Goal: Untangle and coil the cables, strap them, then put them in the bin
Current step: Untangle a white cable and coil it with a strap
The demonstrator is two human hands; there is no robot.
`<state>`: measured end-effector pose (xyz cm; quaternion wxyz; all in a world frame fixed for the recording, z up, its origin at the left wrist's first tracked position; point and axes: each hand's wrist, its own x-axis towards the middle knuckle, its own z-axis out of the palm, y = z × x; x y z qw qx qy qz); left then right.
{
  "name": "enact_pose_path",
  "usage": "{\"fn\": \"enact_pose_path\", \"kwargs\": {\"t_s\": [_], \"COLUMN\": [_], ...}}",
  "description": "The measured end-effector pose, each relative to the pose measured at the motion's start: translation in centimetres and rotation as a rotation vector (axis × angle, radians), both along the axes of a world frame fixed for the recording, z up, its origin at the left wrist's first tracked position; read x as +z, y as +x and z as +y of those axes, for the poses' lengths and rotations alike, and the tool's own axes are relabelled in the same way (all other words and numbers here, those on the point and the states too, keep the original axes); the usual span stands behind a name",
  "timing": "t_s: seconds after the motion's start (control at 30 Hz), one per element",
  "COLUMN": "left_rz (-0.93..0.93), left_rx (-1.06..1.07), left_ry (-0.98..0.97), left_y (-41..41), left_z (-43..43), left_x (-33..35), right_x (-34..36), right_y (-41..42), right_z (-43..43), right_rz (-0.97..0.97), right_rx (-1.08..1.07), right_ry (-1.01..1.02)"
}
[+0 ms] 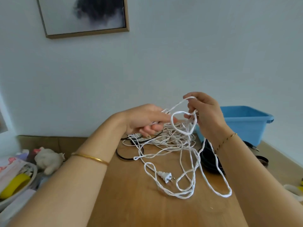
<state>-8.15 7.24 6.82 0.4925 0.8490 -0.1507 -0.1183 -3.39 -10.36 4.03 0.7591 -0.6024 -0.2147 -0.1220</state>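
Note:
A tangle of white cable (170, 141) sprawls over the wooden table (131, 202), and its two-pin plug (165, 176) lies flat near the middle. Both hands are raised above the heap. My left hand (146, 118) grips a few white strands in its curled fingers. My right hand (205, 112) pinches a raised loop of the same white cable, and long loops hang from it down to the table. A thin black cable (129, 154) curls under the white one. A coiled black cable (208, 158) lies partly hidden behind my right forearm.
A blue plastic bin (246, 122) stands at the table's far right, against the wall. Left of the table sit a stuffed toy (47, 158) and a basket of clutter with a yellow item (14, 184). A framed picture (83, 15) hangs on the wall.

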Motion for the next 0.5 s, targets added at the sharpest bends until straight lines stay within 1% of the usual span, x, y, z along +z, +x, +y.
{"fn": "enact_pose_path", "kwargs": {"t_s": [0.07,0.13,0.17,0.2,0.23,0.27,0.33,0.4,0.5], "left_rz": [0.172,0.308,0.372,0.411,0.41,0.371,0.185,0.018,-0.145], "left_rx": [-0.225,-0.458,-0.534,-0.564,-0.534,-0.453,-0.151,0.052,0.21], "left_ry": [-0.367,-0.712,-0.876,-1.03,-1.17,-1.295,-1.446,-1.496,-1.422], "left_y": [0.3,1.1,1.8,2.4,2.8,3.3,3.5,3.7,4.6], "left_z": [0.6,1.1,1.4,1.5,1.4,1.2,0.9,1.0,1.4], "left_x": [-0.9,-1.8,-2.4,-3.0,-3.5,-4.0,-4.6,-5.1,-5.9], "right_x": [-1.1,-2.1,-2.6,-3.1,-3.5,-4.0,-4.8,-5.1,-4.5], "right_y": [0.9,1.4,1.6,1.7,1.8,2.0,2.2,2.5,2.3], "right_z": [0.0,0.1,0.2,0.3,0.4,0.5,0.8,1.0,1.3], "right_rz": [0.076,0.099,0.099,0.093,0.078,0.055,0.007,-0.005,-0.018], "right_rx": [0.096,0.233,0.306,0.364,0.396,0.408,0.396,0.39,0.403], "right_ry": [-0.071,-0.183,-0.241,-0.31,-0.398,-0.505,-0.753,-0.94,-1.077]}}
